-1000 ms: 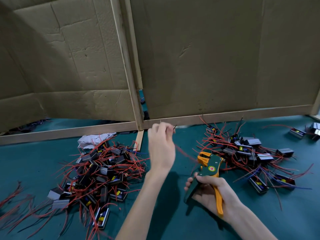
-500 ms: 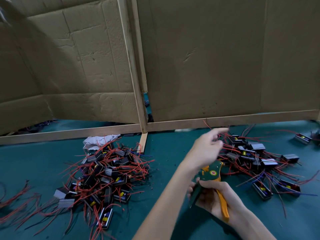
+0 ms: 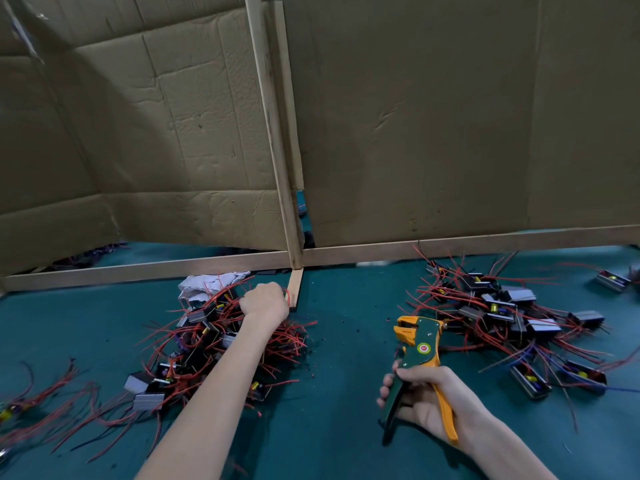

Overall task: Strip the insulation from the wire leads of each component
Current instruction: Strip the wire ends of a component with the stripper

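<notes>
Components [image 3: 543,325] with red leads are heaped on the green mat [image 3: 346,427] in two piles, a left pile [image 3: 207,344] just in front of the wooden rail [image 3: 138,270] and a right pile [image 3: 509,313]. The left hand [image 3: 264,303] is laid on top of the left pile with its fingers curled downward, and whether a lead is grasped cannot be told. The stripper [image 3: 419,344] is clenched by its handles in the right hand [image 3: 426,407], head up, between the piles. Cardboard [image 3: 433,133] is stood behind the rail, and crumpled paper [image 3: 204,285] is seen at the left pile's far edge.
</notes>
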`<state>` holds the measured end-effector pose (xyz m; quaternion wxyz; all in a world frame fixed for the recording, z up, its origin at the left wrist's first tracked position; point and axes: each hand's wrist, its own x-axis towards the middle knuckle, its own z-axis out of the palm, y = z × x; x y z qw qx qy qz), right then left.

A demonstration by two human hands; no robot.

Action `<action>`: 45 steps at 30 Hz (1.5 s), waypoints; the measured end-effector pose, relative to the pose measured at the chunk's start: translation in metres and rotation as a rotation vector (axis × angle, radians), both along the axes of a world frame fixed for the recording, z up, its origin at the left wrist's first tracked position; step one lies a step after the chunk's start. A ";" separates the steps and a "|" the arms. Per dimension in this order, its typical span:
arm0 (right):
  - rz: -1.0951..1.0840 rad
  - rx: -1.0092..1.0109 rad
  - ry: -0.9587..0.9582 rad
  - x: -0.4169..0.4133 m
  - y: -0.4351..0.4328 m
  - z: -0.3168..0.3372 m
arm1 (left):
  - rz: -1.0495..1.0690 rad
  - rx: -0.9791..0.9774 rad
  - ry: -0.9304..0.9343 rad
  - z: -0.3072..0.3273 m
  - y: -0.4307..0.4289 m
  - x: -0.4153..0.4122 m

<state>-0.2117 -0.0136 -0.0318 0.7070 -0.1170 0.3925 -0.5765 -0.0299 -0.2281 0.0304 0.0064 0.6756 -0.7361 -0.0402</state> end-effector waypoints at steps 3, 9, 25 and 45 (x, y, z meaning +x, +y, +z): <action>-0.004 -0.005 0.004 0.000 0.000 0.000 | -0.012 -0.007 0.053 -0.004 0.001 0.000; 0.009 -0.020 -0.003 -0.001 0.001 0.000 | -0.050 0.095 0.211 -0.001 0.001 0.005; 0.011 -0.027 -0.018 -0.002 0.001 -0.001 | -0.297 0.132 0.091 -0.004 -0.001 0.004; -0.012 -0.048 -0.022 -0.002 0.001 -0.001 | -0.370 -0.343 0.785 0.016 0.014 -0.015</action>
